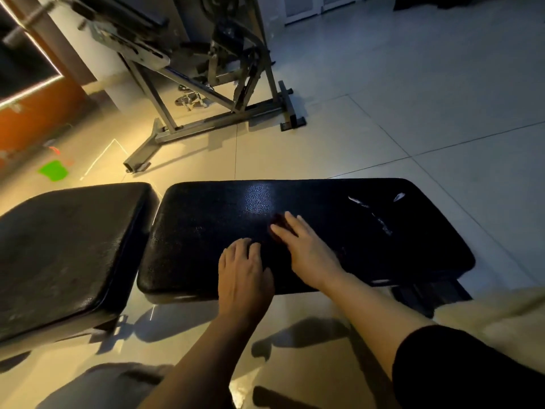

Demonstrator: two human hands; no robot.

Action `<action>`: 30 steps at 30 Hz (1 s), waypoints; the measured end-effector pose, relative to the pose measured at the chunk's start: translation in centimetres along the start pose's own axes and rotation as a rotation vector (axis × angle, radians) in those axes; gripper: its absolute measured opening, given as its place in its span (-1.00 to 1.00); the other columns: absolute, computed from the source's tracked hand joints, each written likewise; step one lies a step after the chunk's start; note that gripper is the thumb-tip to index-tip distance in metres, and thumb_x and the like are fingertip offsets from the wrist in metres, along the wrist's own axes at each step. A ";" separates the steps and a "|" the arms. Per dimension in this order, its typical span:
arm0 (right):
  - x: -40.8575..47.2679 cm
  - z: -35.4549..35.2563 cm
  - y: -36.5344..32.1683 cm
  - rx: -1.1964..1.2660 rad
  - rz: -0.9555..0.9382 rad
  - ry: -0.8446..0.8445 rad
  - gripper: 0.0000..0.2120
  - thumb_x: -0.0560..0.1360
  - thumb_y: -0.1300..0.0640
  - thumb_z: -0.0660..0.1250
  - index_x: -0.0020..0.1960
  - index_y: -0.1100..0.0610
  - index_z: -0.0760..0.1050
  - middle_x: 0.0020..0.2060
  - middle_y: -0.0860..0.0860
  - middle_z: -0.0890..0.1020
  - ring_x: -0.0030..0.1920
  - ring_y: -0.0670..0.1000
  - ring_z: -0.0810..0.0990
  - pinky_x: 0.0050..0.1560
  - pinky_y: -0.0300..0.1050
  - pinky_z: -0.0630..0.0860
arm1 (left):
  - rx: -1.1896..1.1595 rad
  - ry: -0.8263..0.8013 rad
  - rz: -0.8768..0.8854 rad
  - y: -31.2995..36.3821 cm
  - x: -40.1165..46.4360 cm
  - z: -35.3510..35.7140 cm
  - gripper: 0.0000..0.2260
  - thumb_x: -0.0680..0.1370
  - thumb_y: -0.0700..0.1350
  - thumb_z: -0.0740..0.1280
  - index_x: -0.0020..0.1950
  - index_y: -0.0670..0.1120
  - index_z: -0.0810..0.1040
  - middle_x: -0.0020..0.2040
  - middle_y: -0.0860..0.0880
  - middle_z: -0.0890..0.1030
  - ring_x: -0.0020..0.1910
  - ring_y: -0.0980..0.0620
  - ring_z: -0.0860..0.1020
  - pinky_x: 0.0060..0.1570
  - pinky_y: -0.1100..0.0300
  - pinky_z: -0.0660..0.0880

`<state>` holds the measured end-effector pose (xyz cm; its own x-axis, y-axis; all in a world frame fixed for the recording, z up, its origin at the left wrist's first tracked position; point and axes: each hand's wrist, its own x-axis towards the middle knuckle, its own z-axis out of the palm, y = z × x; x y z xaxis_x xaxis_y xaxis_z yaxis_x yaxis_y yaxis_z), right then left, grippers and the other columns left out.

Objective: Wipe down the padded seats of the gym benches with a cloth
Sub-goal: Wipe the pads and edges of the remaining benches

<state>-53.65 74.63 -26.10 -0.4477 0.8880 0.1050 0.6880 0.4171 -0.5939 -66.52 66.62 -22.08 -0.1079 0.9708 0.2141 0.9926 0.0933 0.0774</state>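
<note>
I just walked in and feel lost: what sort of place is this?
Most likely a gym. Two black padded benches sit on a tiled floor, with a steel-framed exercise machine behind them.

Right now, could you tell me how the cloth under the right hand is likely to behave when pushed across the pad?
The cloth looks small and bunched, so probably floppy and light. Under the flat right hand it should slide readily over the glossy seat pad.
</note>
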 end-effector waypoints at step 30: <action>-8.2 -4.8 13.9 -0.098 0.230 0.038 -0.50 0.66 0.13 0.08 0.56 -0.09 0.05 0.57 -0.12 -0.15 0.55 -0.04 -0.25 0.48 -0.08 0.12 | -0.148 -0.171 0.260 14.9 4.8 6.4 -0.60 0.63 -0.08 0.13 0.48 -0.08 0.30 0.50 -0.03 0.27 0.50 0.02 0.16 0.52 0.07 -0.06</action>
<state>-37.70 74.01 -31.39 -0.2523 0.9676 0.0066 0.8221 0.2180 -0.5260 -51.87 74.06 -26.18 0.1708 0.9820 0.0800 0.9655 -0.1830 0.1850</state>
